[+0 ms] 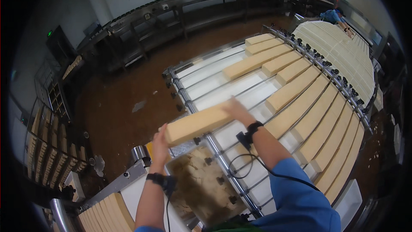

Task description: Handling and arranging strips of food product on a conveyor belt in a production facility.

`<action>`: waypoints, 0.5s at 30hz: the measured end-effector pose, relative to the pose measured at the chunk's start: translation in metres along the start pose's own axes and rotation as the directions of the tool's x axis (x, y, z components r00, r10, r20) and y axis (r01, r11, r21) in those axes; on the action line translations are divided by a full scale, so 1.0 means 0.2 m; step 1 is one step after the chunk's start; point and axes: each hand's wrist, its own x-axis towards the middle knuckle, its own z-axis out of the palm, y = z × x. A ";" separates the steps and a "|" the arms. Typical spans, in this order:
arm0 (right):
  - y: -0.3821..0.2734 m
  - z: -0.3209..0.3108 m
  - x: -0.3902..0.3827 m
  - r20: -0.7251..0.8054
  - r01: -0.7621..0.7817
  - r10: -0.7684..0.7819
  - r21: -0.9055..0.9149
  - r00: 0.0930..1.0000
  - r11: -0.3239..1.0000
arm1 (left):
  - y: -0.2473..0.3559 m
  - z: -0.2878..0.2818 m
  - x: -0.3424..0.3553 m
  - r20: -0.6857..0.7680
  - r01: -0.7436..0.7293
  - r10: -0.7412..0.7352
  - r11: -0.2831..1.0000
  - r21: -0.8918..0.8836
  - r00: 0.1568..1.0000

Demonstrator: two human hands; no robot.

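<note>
A long pale-yellow block (197, 123), which looks like tofu, is held between my two hands at a slant over the metal rail on the near edge of the conveyor. My left hand (159, 147) presses on its near left end. At the far right end my right hand (235, 109) grips it, slightly blurred. Similar long blocks (319, 111) lie in lanes between thin metal rods on the white conveyor belt (210, 96). Below the held block is a bin of broken pale pieces (197, 184). Both wrists wear black straps with cables.
A row of pale slabs (107, 215) stands at the lower left beside a metal frame. Racks of blocks (53, 146) are at the far left. Black knobs line the crossbar (317, 56). Beyond it, a person (337, 17) in blue leans over a white sheet-covered belt. The brown floor (128, 90) looks wet.
</note>
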 end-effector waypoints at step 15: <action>-0.87 -0.13 -0.39 0.227 -0.045 -0.077 0.488 0.971 0.872 | 0.23 0.35 -0.17 0.286 0.230 0.012 0.563 -0.794 0.958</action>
